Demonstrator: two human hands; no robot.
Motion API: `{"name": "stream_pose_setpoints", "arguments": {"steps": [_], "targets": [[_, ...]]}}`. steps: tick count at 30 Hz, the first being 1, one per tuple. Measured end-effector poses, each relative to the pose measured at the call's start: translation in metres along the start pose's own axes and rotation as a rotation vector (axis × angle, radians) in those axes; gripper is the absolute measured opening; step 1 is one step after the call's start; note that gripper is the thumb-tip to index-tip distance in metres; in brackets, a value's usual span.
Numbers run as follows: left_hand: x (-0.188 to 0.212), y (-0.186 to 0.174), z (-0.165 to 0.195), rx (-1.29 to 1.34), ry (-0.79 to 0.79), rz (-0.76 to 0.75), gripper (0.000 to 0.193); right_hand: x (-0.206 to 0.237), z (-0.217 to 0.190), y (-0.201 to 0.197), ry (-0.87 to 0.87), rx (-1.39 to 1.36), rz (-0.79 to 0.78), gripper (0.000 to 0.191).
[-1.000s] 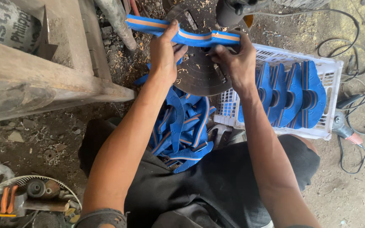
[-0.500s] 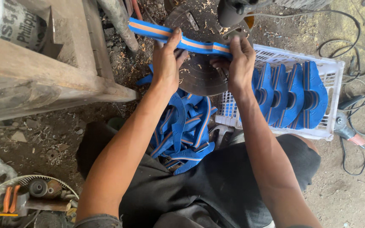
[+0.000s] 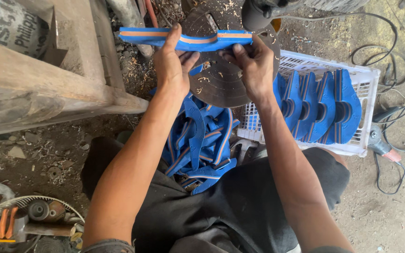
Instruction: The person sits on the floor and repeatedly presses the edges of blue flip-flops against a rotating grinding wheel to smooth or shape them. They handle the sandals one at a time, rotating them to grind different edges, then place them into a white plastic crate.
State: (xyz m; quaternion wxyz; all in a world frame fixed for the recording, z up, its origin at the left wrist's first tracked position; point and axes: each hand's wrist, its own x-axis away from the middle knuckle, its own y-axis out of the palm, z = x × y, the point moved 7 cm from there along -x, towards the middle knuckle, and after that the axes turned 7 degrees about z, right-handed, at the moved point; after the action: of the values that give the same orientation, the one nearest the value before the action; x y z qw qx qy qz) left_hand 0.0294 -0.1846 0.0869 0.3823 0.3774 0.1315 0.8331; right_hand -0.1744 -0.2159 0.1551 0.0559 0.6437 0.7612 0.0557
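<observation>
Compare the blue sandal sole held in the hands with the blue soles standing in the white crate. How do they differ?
The held sole lies level, edge-on to the camera, gripped by the left hand and right hand. The crate soles stand upright in a row in the white crate, untouched. The held sole is alone; the crate soles are several. Both are blue with an orange layer.

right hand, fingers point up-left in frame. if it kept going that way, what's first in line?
The right hand already grips the blue sole by its edge, so the sole is met first. Just beyond and beneath lies the dark round disc; how far below it sits is unclear from this one view.
</observation>
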Motion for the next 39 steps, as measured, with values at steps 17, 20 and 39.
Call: {"name": "stream_pose_setpoints", "arguments": {"steps": [17,20,39], "targets": [[0.006,0.006,0.017,-0.029,0.085,-0.014,0.078,-0.003,-0.003,0.005,0.005,0.022,0.011,0.021],[0.009,0.007,0.020,-0.041,0.104,-0.005,0.085,-0.003,-0.004,0.005,-0.001,0.037,0.015,0.021],[0.010,0.011,0.025,-0.061,0.129,0.010,0.076,-0.008,0.004,0.001,-0.048,0.024,0.059,0.017]]}}
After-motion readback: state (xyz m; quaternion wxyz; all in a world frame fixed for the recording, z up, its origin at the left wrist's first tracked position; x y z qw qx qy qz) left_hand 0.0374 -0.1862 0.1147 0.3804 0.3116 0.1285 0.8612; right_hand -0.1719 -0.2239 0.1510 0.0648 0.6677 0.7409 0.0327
